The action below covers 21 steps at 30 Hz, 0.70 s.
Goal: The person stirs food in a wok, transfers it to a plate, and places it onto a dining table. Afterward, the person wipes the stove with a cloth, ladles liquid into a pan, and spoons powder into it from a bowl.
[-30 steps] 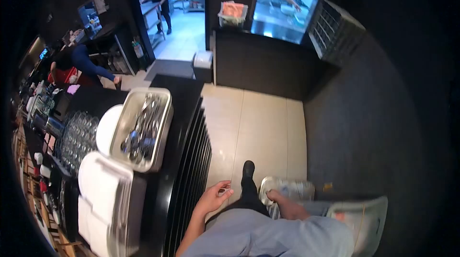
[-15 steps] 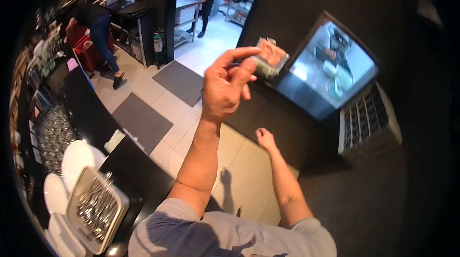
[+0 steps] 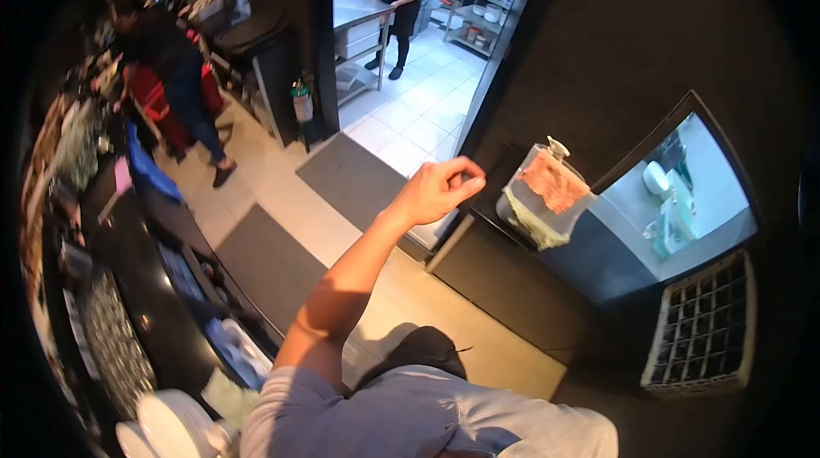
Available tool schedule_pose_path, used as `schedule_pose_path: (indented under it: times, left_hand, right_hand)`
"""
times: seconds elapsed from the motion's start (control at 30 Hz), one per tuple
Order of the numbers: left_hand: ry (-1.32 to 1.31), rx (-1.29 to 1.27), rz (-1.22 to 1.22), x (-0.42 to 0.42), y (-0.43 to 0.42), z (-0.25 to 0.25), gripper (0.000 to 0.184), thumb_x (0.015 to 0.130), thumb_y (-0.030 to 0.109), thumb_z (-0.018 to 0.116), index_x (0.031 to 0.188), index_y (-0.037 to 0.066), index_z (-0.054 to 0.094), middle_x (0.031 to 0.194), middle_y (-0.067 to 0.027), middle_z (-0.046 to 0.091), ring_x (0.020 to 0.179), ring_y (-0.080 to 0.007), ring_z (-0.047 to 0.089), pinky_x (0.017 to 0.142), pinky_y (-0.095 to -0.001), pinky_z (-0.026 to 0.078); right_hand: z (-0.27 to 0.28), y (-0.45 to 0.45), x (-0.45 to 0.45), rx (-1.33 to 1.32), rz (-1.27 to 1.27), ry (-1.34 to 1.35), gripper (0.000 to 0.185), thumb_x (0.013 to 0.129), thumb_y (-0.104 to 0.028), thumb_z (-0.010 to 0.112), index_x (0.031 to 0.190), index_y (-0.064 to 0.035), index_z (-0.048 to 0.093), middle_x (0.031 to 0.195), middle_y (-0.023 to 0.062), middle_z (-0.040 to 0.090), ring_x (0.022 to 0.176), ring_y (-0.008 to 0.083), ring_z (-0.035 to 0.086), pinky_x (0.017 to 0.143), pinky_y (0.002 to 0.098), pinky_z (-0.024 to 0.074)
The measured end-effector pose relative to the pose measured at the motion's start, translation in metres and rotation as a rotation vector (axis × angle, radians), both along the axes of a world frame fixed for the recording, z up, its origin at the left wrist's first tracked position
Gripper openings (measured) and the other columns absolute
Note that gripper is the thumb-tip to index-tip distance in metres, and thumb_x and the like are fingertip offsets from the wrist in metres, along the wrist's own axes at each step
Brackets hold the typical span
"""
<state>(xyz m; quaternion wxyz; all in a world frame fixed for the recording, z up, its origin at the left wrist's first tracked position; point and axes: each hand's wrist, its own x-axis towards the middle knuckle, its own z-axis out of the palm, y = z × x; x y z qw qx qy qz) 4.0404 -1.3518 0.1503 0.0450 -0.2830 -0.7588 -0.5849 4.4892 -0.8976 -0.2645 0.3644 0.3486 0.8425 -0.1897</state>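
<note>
My left hand [image 3: 440, 191] is raised at the middle of the head view. Its fingers curl toward the thumb in a loose ring, with nothing visible between them. Just right of it, apart from the fingertips, a clear plastic container [image 3: 515, 205] is against the dark wall. An orange cloth [image 3: 557, 184] drapes over its rim, and a pale yellow-green cloth [image 3: 547, 237] hangs at its lower edge. My right hand is out of view.
A dark counter [image 3: 128, 227] on the left bears white plates [image 3: 175, 424]. A person bends at a red bin [image 3: 149, 95]; another stands in the bright kitchen doorway. A fire extinguisher [image 3: 302, 103] stands beside the doorway. A gridded rack [image 3: 700, 325] is at lower right, below a window.
The view has shifted, with the container now nearer and clear of my left hand. My left fingers have curled in. My right hand has left the view.
</note>
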Motion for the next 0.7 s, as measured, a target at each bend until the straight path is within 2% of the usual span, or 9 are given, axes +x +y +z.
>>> schedule_pose_path:
  times: [0.1, 0.17, 0.23, 0.27, 0.3, 0.43, 0.5, 0.57, 0.7]
  left_hand:
    - [-0.003, -0.422, -0.011, -0.136, -0.002, -0.127, 0.035, 0.093, 0.037, 0.062, 0.113, 0.009, 0.067, 0.069, -0.0131, 0.064, 0.062, -0.0310, 0.061, 0.060, -0.0410, 0.048]
    - [0.051, -0.652, 0.059, -0.205, -0.043, -0.289, 0.039, 0.091, 0.036, 0.059, 0.115, 0.004, 0.061, 0.103, -0.0261, 0.067, 0.100, -0.0438, 0.063, 0.086, -0.0529, 0.051]
    - [-0.331, -0.995, 0.170, -0.218, -0.113, -0.416, 0.032, 0.089, 0.025, 0.062, 0.110, 0.002, 0.063, 0.102, -0.0228, 0.069, 0.095, -0.0393, 0.067, 0.081, -0.0486, 0.054]
    - [-0.518, -1.044, 0.203, -0.206, -0.142, -0.451, 0.031, 0.089, 0.025, 0.061, 0.110, 0.003, 0.063, 0.101, -0.0221, 0.069, 0.093, -0.0383, 0.067, 0.079, -0.0479, 0.054]
    - [-0.683, -1.022, 0.228, -0.188, -0.178, -0.473, 0.030, 0.090, 0.025, 0.060, 0.109, 0.003, 0.063, 0.099, -0.0215, 0.069, 0.092, -0.0373, 0.066, 0.078, -0.0472, 0.054]
    - [-1.248, -0.695, 0.397, -0.144, -0.260, -0.466, 0.027, 0.092, 0.025, 0.058, 0.107, 0.004, 0.064, 0.094, -0.0190, 0.068, 0.086, -0.0334, 0.065, 0.074, -0.0444, 0.053]
    - [-1.411, -0.560, 0.503, -0.147, -0.284, -0.456, 0.026, 0.093, 0.025, 0.056, 0.105, 0.004, 0.065, 0.092, -0.0177, 0.068, 0.083, -0.0314, 0.065, 0.072, -0.0430, 0.052]
    - [-1.520, -0.482, 0.569, -0.176, -0.293, -0.455, 0.025, 0.094, 0.025, 0.055, 0.104, 0.004, 0.065, 0.090, -0.0165, 0.068, 0.080, -0.0294, 0.064, 0.069, -0.0416, 0.052]
    - [-1.670, -0.427, 0.566, -0.278, -0.297, -0.472, 0.025, 0.096, 0.025, 0.052, 0.101, 0.005, 0.066, 0.085, -0.0140, 0.067, 0.074, -0.0254, 0.063, 0.065, -0.0387, 0.050]
  right_hand:
    - [0.086, -0.081, -0.123, -0.686, -0.273, 0.319, 0.024, 0.088, -0.023, 0.056, 0.097, -0.0059, 0.071, 0.098, 0.0113, 0.070, 0.100, 0.0223, 0.064, 0.089, 0.0379, 0.0495]
    - [0.098, -0.121, -0.227, -0.854, -0.289, 0.403, 0.023, 0.087, -0.021, 0.057, 0.097, -0.0075, 0.072, 0.100, 0.0089, 0.070, 0.102, 0.0191, 0.064, 0.090, 0.0368, 0.0493]
    - [-0.087, -0.117, -0.380, -0.059, 0.562, 0.116, 0.036, 0.090, -0.035, 0.057, 0.107, -0.0055, 0.069, 0.107, 0.0172, 0.071, 0.106, 0.0303, 0.065, 0.085, 0.0402, 0.0495]
    - [-0.096, -0.141, -0.437, -0.046, 0.213, 0.582, 0.038, 0.092, -0.039, 0.054, 0.102, -0.0049, 0.068, 0.102, 0.0204, 0.070, 0.100, 0.0377, 0.065, 0.080, 0.0422, 0.0515]
    - [-0.077, -0.184, -0.536, -0.221, 0.115, 0.794, 0.042, 0.095, -0.043, 0.051, 0.098, -0.0050, 0.068, 0.093, 0.0164, 0.072, 0.085, 0.0323, 0.069, 0.076, 0.0405, 0.0537]
    - [-0.039, -0.228, -0.768, -0.448, 0.288, 0.393, 0.041, 0.098, -0.045, 0.050, 0.095, -0.0086, 0.069, 0.082, 0.0082, 0.071, 0.062, 0.0176, 0.065, 0.065, 0.0384, 0.0526]
    - [0.005, -0.247, -0.867, -0.462, 0.420, 0.448, 0.037, 0.097, -0.042, 0.052, 0.097, -0.0086, 0.069, 0.084, 0.0106, 0.071, 0.068, 0.0219, 0.067, 0.067, 0.0396, 0.0523]
    - [0.073, -0.264, -0.962, -0.476, 0.433, 0.524, 0.045, 0.094, -0.044, 0.052, 0.113, -0.0057, 0.067, 0.106, 0.0215, 0.069, 0.100, 0.0383, 0.066, 0.088, 0.0442, 0.0513]
    - [0.073, -0.293, -1.127, -0.463, 0.144, 0.819, 0.038, 0.094, -0.037, 0.054, 0.110, -0.0061, 0.068, 0.105, 0.0209, 0.070, 0.100, 0.0388, 0.066, 0.088, 0.0452, 0.0514]
